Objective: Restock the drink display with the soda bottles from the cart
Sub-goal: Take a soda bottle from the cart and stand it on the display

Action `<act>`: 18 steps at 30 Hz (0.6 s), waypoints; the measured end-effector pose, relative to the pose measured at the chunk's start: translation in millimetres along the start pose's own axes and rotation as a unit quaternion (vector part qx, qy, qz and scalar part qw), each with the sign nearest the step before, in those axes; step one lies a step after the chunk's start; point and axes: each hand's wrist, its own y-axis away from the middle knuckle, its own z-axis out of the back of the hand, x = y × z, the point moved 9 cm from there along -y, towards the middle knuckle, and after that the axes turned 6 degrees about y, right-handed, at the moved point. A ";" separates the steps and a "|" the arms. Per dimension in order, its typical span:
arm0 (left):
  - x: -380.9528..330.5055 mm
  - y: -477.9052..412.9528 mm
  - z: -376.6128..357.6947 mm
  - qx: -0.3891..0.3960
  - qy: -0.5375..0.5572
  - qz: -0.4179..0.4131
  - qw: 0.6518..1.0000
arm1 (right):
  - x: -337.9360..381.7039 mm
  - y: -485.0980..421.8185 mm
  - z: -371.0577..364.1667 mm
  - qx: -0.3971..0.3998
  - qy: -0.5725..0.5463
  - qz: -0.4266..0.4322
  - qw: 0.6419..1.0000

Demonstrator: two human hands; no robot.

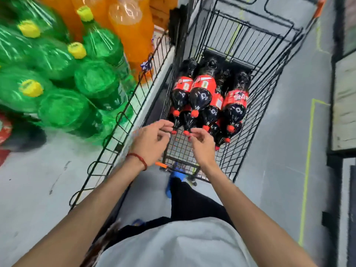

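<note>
Both hands over the cart, reaching for the cola.

Your left hand (152,140) and right hand (202,146) hang open and empty, fingers curled, just short of the red caps of the cola bottles (202,97) heaped in the cart (269,78) ahead of them. Careful: the heap is loose, so pulling a bottom bottle could roll the others. The drink display (63,78) sits off your left hand.

Roughly seven cola bottles (201,93); three orange bottles (131,29); green bottles (96,81) too blurred.
</note>
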 end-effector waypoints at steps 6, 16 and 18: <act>-8.4 -90.8 -88.5 0.083 -0.038 0.068 0.993 | -21.9 -82.0 39.4 0.009 0.016 -0.048 0.999; 49.6 -189.0 -158.3 0.164 -0.160 0.223 0.948 | -45.5 -145.1 62.2 0.029 0.006 -0.095 0.995; 67.7 -197.0 -167.7 0.181 -0.172 0.262 0.932 | -51.0 -146.4 58.5 0.035 -0.004 -0.104 0.994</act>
